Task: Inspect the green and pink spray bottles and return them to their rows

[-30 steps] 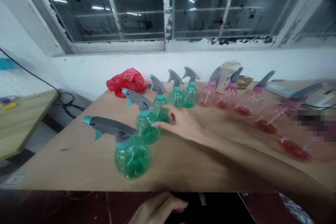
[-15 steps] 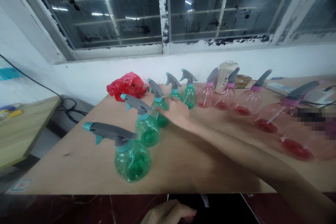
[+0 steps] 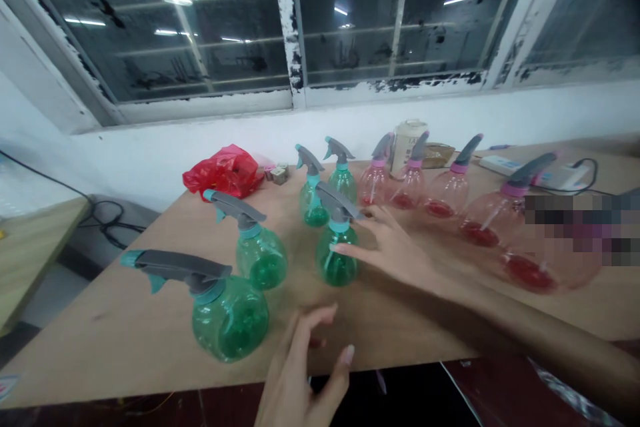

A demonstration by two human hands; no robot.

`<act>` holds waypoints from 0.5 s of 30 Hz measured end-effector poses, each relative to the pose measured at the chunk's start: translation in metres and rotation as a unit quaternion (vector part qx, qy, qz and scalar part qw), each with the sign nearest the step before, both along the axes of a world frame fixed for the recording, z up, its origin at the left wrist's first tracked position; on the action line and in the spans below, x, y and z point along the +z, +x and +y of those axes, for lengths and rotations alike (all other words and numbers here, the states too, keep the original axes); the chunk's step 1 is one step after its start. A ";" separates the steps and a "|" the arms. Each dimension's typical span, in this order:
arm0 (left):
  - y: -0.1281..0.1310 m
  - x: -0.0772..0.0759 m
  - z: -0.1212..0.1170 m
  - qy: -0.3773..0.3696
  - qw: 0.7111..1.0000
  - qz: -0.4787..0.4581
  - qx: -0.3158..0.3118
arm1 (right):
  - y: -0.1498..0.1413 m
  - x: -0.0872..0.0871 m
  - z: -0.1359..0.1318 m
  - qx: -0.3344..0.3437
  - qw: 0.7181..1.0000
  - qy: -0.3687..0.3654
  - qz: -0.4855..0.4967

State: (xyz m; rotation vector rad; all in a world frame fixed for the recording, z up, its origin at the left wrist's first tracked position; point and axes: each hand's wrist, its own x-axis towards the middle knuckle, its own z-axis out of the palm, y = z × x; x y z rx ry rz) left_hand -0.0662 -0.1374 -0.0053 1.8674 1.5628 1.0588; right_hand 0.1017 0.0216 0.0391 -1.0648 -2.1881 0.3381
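My right hand [image 3: 400, 250] reaches in from the right and grips a green spray bottle [image 3: 337, 257] by its round body, the thumb across the front and the other fingers partly hidden behind it. That bottle stands upright, apart from the other green ones. Near the front edge of the table, my left hand [image 3: 307, 363] is raised and empty, thumb and fingers curved apart. To its left are a large green spray bottle [image 3: 231, 320] and another green spray bottle [image 3: 263, 257]. Two more green bottles, one a front spray bottle [image 3: 314, 203] and one a rear spray bottle [image 3: 343, 183], stand farther back.
A row of pink spray bottles [image 3: 447, 193] with red bottoms runs along the right. A red plastic bag [image 3: 225, 173], small boxes [image 3: 279, 174] and a beige carton [image 3: 407, 147] lie toward the wall. A white power strip [image 3: 505, 165] is at the back right.
My right hand has drawn one green spray bottle out of the row, toward me and to the right. My left hand has risen from below the table edge. The view has shifted slightly.
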 end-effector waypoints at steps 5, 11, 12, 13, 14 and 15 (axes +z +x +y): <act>0.018 0.001 0.040 0.068 0.995 0.049 0.058 | 0.043 -0.001 -0.021 0.025 0.997 -0.073 0.022; 0.048 -0.008 0.079 0.000 0.997 0.038 -0.073 | 0.079 0.001 -0.039 0.012 0.989 -0.149 0.000; 0.053 -0.009 0.082 -0.005 0.996 0.030 -0.082 | 0.084 0.001 -0.039 0.013 0.988 -0.153 0.001; 0.057 -0.008 0.085 -0.009 0.996 0.028 -0.084 | 0.088 0.001 -0.040 0.021 0.988 -0.152 0.007; 0.061 -0.006 0.087 -0.014 0.996 0.031 -0.083 | 0.092 0.002 -0.039 0.036 0.988 -0.147 0.020; 0.064 -0.002 0.088 -0.022 0.996 0.040 -0.082 | 0.094 0.002 -0.037 0.056 0.987 -0.143 0.043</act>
